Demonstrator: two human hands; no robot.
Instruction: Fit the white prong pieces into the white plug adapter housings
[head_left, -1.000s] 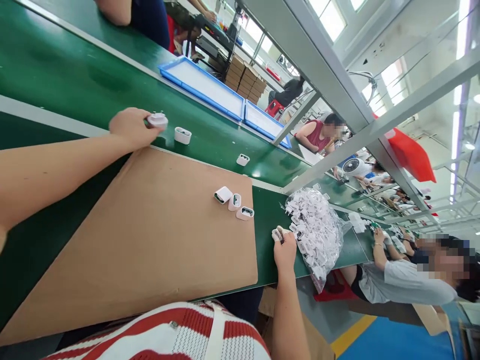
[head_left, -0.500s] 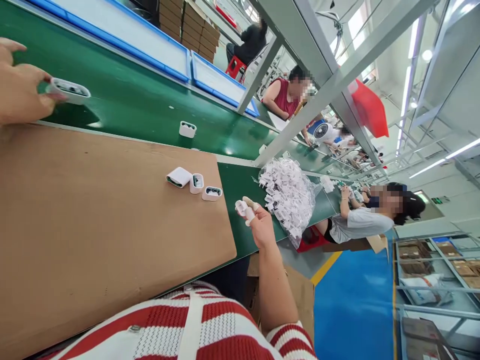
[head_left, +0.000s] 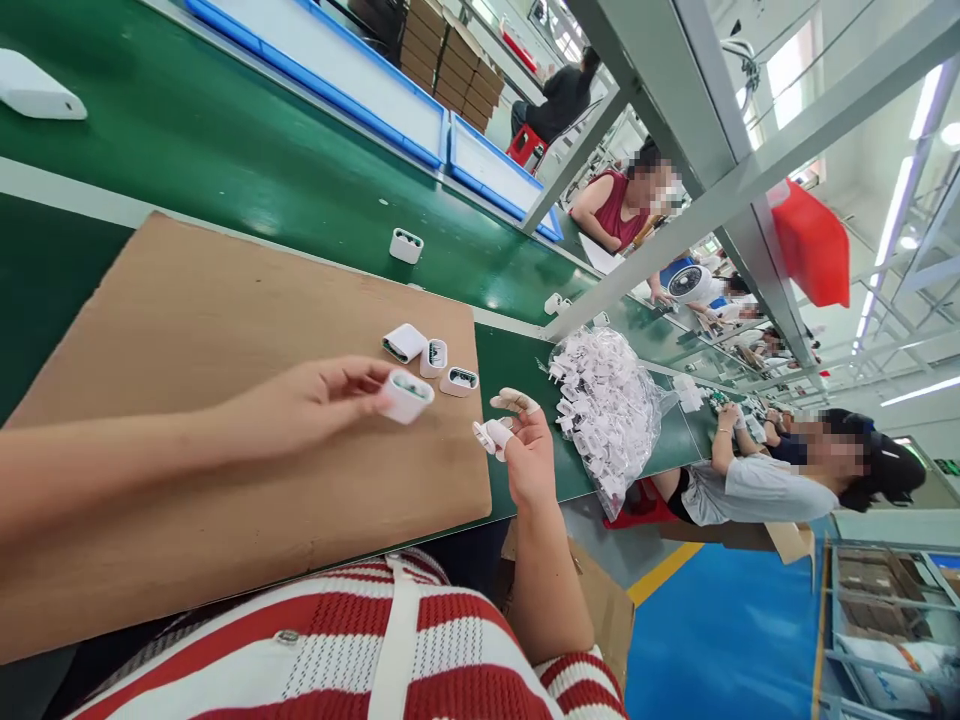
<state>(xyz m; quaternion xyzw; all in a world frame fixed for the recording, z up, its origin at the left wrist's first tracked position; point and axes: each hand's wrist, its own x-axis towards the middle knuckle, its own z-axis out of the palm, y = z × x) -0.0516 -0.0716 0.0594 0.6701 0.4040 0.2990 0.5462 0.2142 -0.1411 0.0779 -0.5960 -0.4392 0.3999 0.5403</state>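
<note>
My left hand [head_left: 319, 400] is over the cardboard, its fingers and thumb pinching a white plastic housing [head_left: 408, 398] with an open end and green inside. To the right, my right hand [head_left: 529, 450] has white covers on some fingertips. A small white plastic piece [head_left: 489, 436] sits at its thumb, with the index finger raised apart from it. Just beyond the left hand, three similar objects lie near the cardboard's right edge: a tilted white housing [head_left: 403, 342], an upright housing [head_left: 433, 357] and another open housing [head_left: 459, 381].
Brown cardboard [head_left: 247, 330] covers the table before me. Behind it runs a green conveyor belt [head_left: 300, 205] carrying a white housing [head_left: 406, 245] and a white case [head_left: 37, 88]. A clear bag of small white parts [head_left: 606, 405] lies right, beneath a metal post [head_left: 637, 235]. A co-worker [head_left: 742, 470] sits beyond.
My left hand has come from the belt at the far left to the middle, bringing a housing. My right index finger has lifted away from the thumb. The camera view has shifted left.
</note>
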